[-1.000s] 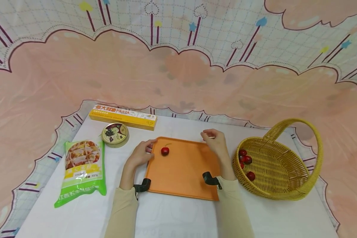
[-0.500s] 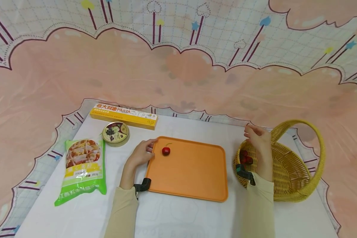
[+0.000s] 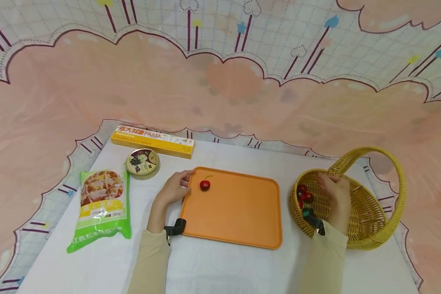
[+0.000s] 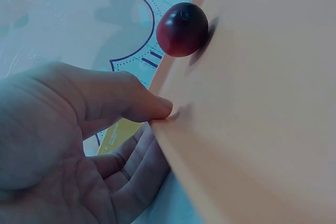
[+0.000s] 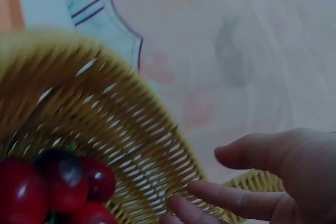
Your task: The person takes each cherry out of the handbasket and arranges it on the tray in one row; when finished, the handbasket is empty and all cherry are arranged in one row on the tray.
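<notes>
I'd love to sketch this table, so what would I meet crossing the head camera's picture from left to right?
Green food bag, round tin, left hand, orange tray, wicker basket.

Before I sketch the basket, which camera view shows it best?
The head view: the basket shows with its whole handle, though the right hand covers part. The right wrist view catches only part of it; the left wrist view, none.

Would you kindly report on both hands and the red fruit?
Left hand pinches edge of tray. Right hand empty at basket. Cherry on tray, red fruits in basket. No obstruction visible.
</notes>
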Demonstrator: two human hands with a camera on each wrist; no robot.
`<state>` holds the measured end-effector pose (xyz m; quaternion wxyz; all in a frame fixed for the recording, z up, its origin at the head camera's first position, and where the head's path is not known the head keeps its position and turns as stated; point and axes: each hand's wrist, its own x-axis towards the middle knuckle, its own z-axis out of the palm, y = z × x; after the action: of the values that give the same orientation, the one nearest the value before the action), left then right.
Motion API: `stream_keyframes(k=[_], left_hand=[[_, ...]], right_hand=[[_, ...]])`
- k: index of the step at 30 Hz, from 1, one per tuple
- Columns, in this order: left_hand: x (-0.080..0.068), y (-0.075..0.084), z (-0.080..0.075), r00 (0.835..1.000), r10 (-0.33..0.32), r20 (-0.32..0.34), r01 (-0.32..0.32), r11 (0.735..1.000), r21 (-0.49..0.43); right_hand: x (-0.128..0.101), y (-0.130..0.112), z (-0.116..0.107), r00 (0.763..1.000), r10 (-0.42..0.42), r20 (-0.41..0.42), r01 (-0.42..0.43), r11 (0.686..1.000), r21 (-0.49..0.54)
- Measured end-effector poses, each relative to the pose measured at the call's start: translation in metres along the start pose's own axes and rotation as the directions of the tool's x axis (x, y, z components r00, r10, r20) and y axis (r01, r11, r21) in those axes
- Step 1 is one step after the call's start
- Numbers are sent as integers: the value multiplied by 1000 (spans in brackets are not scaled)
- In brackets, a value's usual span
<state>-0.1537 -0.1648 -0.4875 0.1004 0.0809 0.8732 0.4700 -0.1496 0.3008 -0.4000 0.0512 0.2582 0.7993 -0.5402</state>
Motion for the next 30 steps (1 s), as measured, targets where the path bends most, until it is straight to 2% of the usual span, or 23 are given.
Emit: stream_keyframes(k=[3, 7, 16, 22, 30], left_hand=[[0, 1, -1, 1000, -4, 2, 4, 1000, 1], [0, 1, -2, 1000, -19, 12, 19, 1000, 6], [0, 3, 0, 1000, -10, 1, 9, 1000, 6], [0, 4, -1, 1000, -9, 2, 9, 1000, -3], [0, 2, 0, 1000, -1, -2, 1, 1000, 1]], right_hand=[[0, 8, -2, 999, -8, 33, 9, 999, -42], [0, 13, -2, 997, -22, 74, 33, 988, -152], [0, 14, -5, 974, 83, 212, -21, 960, -280], [-3, 15, -5, 947, 85, 309, -3, 966, -257], [-5, 16, -7, 944, 42, 327, 45, 966, -253]])
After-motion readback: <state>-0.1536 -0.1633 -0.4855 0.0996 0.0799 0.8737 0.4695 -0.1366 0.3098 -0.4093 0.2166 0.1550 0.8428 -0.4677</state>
